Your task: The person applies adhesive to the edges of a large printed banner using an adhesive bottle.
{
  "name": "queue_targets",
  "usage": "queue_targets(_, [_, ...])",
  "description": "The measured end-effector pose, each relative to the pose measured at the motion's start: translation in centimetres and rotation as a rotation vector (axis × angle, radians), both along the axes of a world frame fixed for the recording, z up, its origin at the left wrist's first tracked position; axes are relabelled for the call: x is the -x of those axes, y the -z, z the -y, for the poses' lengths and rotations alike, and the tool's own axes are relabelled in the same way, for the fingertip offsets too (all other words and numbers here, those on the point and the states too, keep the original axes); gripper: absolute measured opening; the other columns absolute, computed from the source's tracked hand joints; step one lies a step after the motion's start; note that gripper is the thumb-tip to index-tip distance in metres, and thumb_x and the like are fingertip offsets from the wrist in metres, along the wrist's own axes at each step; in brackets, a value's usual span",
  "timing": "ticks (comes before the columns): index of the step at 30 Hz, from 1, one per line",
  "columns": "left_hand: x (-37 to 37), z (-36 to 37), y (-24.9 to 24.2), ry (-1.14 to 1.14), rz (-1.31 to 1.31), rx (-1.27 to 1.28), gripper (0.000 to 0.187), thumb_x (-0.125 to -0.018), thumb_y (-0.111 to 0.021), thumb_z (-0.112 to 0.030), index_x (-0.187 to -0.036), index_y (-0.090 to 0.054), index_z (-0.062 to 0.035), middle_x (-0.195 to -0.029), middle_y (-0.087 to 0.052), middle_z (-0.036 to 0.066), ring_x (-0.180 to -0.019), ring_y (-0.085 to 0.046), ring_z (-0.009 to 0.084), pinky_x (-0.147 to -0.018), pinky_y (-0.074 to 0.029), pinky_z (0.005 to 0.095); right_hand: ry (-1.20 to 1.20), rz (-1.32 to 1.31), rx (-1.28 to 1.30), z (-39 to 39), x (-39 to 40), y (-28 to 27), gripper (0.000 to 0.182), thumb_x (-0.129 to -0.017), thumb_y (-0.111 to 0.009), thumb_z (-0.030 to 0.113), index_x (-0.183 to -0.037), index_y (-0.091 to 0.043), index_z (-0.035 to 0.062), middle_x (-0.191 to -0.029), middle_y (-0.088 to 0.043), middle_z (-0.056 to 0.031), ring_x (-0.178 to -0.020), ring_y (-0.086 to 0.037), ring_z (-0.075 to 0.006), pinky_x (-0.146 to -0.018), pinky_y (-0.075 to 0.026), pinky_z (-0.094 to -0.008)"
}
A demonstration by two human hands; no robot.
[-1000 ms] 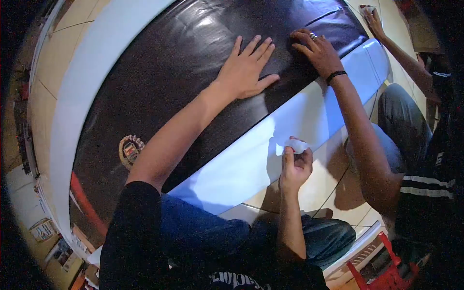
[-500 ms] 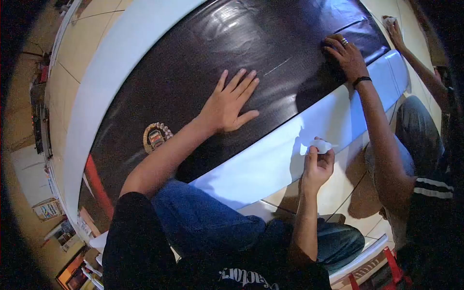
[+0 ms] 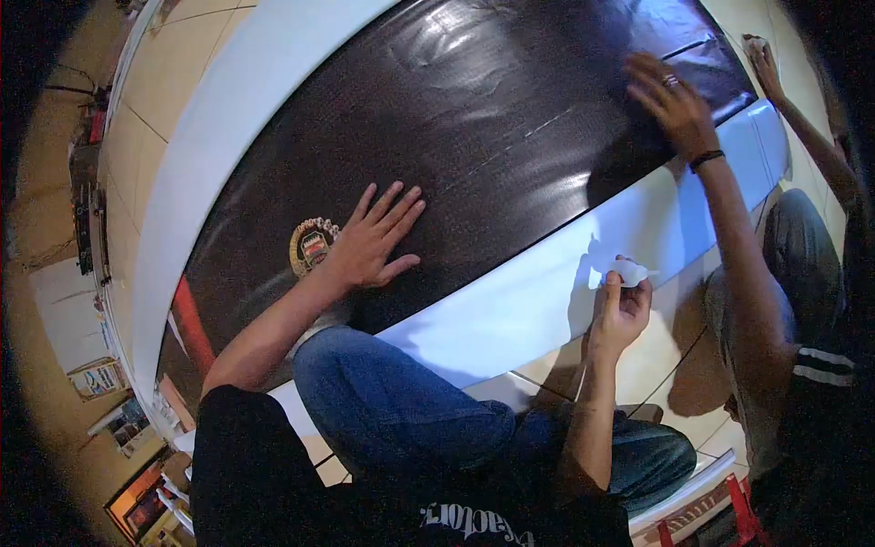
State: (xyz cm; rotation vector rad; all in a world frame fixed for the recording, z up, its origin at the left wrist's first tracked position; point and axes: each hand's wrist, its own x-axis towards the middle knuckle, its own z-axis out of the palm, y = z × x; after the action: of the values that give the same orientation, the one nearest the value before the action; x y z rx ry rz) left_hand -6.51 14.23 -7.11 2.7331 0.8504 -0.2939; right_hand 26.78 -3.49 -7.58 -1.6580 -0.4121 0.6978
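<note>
My left hand [image 3: 369,244] lies with spread fingers on a dark brown, shiny covering [image 3: 492,118], beside a round gold emblem [image 3: 312,244]. The covering is framed by a white border [image 3: 510,305]. My right hand [image 3: 622,314] pinches a small translucent white bottle [image 3: 631,272] with a thin tip pointing right, above the near border. Further right, a co-worker's hand [image 3: 676,105] with rings and a dark wristband is over the far part of the covering, fingers blurred. Another person's hand [image 3: 764,66] at the upper right holds something small and pale.
Blue jeans [image 3: 392,401] of my folded leg are against the near border. A co-worker's knee [image 3: 802,237] is at the right. Tiled floor [image 3: 137,155] surrounds the panel. A red strip [image 3: 190,319] crosses its left end, and red metal parts [image 3: 743,515] stand at lower right.
My left hand has slid left and down across the covering, closer to the emblem. The co-worker's ringed hand has shifted. The whole view has moved slightly, and my right hand still holds the bottle.
</note>
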Motion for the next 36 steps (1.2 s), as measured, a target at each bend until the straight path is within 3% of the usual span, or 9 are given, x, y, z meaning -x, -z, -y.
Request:
queue_targets(21, [-10.8,-6.1,0.2,0.117,0.127,-0.104,0.080,-0.094,-0.047,-0.058,-0.151,-0.030,-0.0053,-0.160,-0.024,0.011,-0.149,-0.018,0.0317,-0.120,-0.007,0.0572,-0.006,-0.001,-0.055,0.4,-0.3,1.0,0.026,-0.092,-0.067,0.003,-0.117,-0.059,-0.0041,-0.116,-0.064,-0.0101,-0.101,-0.060,-0.0153,-0.087,-0.048,-0.0273])
queue_targets(28, [-16.0,-9.0,1.1,0.195,0.236,-0.160,0.082,-0.095,-0.041,-0.063,-0.153,-0.027,-0.0071,-0.160,-0.024,0.011,-0.149,-0.019,0.0314,-0.120,-0.009,0.0566,-0.002,-0.032,-0.063,0.4,-0.4,1.1,0.028,-0.091,-0.068,0.002,-0.117,-0.059,-0.0039,-0.116,-0.063,-0.0095,-0.101,-0.060,-0.0149,-0.087,-0.048,-0.0272])
queue_targets(36, [-13.0,-8.0,1.7,0.223,0.274,-0.162,0.082,-0.094,-0.041,-0.064,-0.152,-0.029,-0.0059,-0.159,-0.026,0.012,-0.147,-0.022,0.0325,-0.120,-0.012,0.0563,0.086,-0.069,-0.118,-0.3,0.3,0.5,0.028,-0.091,-0.068,0.002,-0.117,-0.059,-0.0027,-0.118,-0.064,-0.0116,-0.103,-0.060,-0.0163,-0.086,-0.049,-0.0248])
